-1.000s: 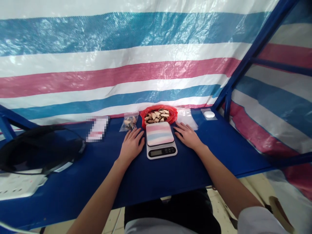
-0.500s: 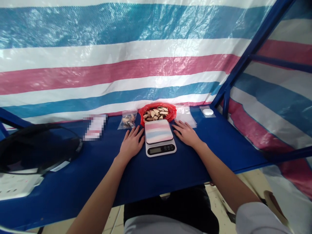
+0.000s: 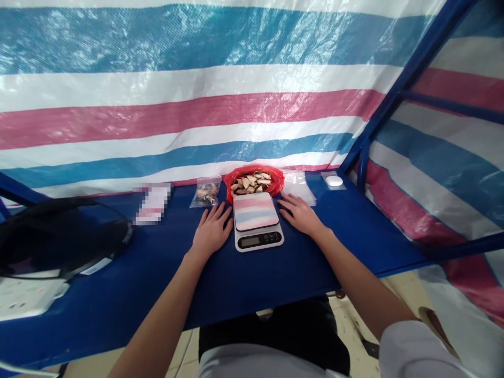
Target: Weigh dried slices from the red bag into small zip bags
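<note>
Close to the front edge of the desk [image 3: 291, 281], off to the left, sits a white power strip [image 3: 23, 300]. A big black thing [image 3: 59, 236] hangs over part of it; I can't tell what it is.

The kitchen scale [image 3: 256, 220] sits near the middle of the desk, its buttons toward the front edge, maybe so the person can read and press them. The left hand [image 3: 211, 231] lies on one side of it and the right hand [image 3: 302, 215] on the other. The fingers of both hands are loose and a bit spread, and they hold nothing. It looks like the hands are just resting, with the scale within easy reach of both.

Past the left fingers is a small zip bag [image 3: 207, 192] with bits inside. Behind the scale, a red plastic bag [image 3: 277, 181] has its top spread wide, likely so the dried slices [image 3: 252, 182] are easy to get at. Flat clear bags [image 3: 302, 188] lie just past the right fingers.

Near the back right corner, a white oval thing [image 3: 334, 180] sits on a little clear bag.
</note>
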Motion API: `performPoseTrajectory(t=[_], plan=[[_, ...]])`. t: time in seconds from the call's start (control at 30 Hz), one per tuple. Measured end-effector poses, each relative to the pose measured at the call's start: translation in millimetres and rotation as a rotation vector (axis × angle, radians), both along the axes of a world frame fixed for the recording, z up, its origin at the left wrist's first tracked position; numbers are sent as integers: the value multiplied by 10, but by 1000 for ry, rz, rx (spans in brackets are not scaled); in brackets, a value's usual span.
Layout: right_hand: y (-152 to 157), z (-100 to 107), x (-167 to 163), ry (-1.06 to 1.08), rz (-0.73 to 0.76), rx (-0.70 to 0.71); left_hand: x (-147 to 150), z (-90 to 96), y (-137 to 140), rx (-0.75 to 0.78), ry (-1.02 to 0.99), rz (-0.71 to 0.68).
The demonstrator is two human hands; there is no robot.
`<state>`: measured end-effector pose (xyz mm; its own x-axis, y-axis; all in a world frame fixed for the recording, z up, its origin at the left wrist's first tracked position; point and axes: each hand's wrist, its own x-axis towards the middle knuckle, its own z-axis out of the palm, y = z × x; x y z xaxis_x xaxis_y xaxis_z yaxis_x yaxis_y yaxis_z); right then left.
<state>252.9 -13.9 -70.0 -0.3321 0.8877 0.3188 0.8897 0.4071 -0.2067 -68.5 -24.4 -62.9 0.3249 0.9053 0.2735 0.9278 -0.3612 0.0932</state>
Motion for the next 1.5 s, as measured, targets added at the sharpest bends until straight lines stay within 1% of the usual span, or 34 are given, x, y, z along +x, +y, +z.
performPoseTrajectory(t=[0.1,0.2,0.33,0.43,0.57,0.77,0.9,1.17,1.37,1.5], plan=[[43,54,73,99,4,25,13,15,-11,-6,16,2],[145,109,173,165,-62,11,22,20,-20,-9,25,11],[319,140,269,97,-147,-54,16,11,-21,-6,5,8],[394,143,287,18,-137,-79,14,7,-20,-3,-1,8],[402,147,273,-32,-147,-79,23,16,-27,2,11,12],[365,176,211,-43,-246,-41,17,14,-27,-6,15,8],[354,223,171,-30,-311,-69,2,0,-20,20,8,-4],[351,259,202,69,-376,-150,7,12,-20,-5,8,6],[359,275,255,214,-406,-134,6,26,-26,-14,4,9],[344,345,281,380,-396,-111,-25,7,-16,-2,-56,-12]])
